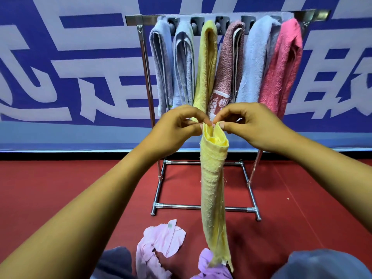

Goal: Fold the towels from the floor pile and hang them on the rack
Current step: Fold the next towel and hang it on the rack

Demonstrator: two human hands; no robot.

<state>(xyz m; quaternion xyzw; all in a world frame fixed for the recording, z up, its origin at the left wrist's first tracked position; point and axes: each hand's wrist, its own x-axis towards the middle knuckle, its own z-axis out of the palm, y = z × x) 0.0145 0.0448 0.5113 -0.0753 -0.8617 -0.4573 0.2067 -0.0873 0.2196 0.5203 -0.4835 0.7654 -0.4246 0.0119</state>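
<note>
A yellow towel hangs in a long narrow column in front of me, its top edge gathered. My left hand pinches that top edge from the left and my right hand pinches it from the right, fingertips almost meeting. Behind them stands the metal rack with several folded towels over its bar: two grey-blue, a yellow one, a maroon patterned one, a light blue one and a pink one. On the floor lie a pale pink towel and a lilac towel.
The rack's chrome base frame rests on the red floor. A blue wall banner with large white characters fills the background. My knees in dark blue trousers show at the bottom edge.
</note>
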